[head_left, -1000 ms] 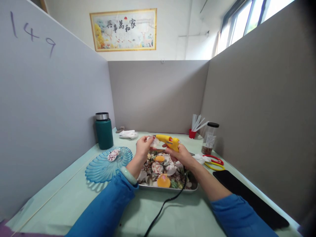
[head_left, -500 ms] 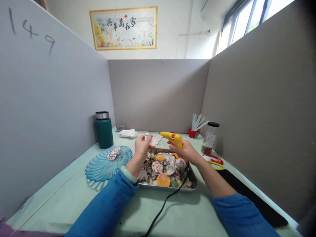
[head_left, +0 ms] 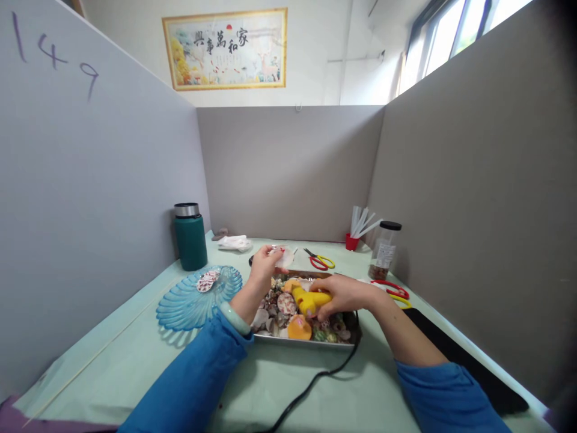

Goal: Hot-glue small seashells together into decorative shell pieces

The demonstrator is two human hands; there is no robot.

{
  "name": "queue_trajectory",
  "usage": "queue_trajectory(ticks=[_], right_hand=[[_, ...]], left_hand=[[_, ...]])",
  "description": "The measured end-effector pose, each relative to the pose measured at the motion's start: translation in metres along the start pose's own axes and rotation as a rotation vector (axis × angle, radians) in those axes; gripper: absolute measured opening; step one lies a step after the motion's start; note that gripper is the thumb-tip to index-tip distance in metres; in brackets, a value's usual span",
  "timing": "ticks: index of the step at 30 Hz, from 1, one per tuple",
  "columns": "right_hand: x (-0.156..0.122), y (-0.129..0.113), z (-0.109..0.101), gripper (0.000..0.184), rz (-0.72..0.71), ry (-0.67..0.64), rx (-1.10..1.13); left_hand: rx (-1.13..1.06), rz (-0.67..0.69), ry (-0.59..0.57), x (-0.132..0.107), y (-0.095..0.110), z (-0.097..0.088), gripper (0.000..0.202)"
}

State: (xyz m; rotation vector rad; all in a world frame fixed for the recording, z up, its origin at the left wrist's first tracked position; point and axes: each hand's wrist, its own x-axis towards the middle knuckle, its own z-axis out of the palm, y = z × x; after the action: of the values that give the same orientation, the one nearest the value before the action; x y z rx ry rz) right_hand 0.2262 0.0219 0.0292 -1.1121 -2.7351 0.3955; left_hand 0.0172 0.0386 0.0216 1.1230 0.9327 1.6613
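Observation:
My left hand (head_left: 265, 264) pinches a thin, pale, see-through piece (head_left: 285, 257) with a red spot near the fingertips; its exact kind I cannot make out. My right hand (head_left: 342, 294) is closed around a yellow glue gun (head_left: 311, 300), held low over the shells with its nozzle turned left. Below both hands, a metal tray (head_left: 306, 344) is filled with mixed seashells, among them an orange scallop shell (head_left: 299, 328) and a speckled round shell (head_left: 286, 304). A black cord (head_left: 311, 385) trails from the gun across the tray's right edge.
Left of the tray lies a blue shell-shaped glass plate (head_left: 180, 304) bearing a speckled shell (head_left: 208, 281). Around it stand a green bottle (head_left: 190, 240), scissors (head_left: 320, 261), a red cup (head_left: 352, 242) of glue sticks, a jar (head_left: 383, 252), and red-yellow scissors handles (head_left: 396, 291).
My right hand has lowered and turned the glue gun down onto the shells. The scissors behind the tray now show. My left hand stays nearly in place, with more of the pale piece visible.

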Motion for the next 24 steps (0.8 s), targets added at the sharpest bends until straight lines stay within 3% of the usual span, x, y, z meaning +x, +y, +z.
queue_trajectory(ticks=[3,5,10,12,17,24], right_hand=[[-0.005,0.003,-0.008,0.054,-0.028,-0.052,0.160],[-0.005,0.005,-0.011,0.044,-0.041,0.011,0.239],[0.009,0.004,-0.004,0.033,0.052,0.583,0.269],[0.016,0.002,0.004,0.031,0.049,0.711,0.263],[0.026,-0.003,0.020,0.026,-0.002,0.786,0.333],[0.027,-0.007,0.023,0.028,-0.017,0.832,0.393]], left_hand=[[0.010,-0.005,-0.067,-0.002,-0.001,0.000,0.028],[0.024,-0.012,-0.110,-0.003,-0.001,0.001,0.030],[0.118,-0.035,-0.258,-0.008,0.000,0.004,0.030],[0.153,-0.030,-0.301,-0.009,0.000,0.005,0.027],[0.190,0.004,-0.369,-0.010,-0.001,0.005,0.023],[0.200,0.001,-0.432,-0.016,0.006,0.007,0.033]])
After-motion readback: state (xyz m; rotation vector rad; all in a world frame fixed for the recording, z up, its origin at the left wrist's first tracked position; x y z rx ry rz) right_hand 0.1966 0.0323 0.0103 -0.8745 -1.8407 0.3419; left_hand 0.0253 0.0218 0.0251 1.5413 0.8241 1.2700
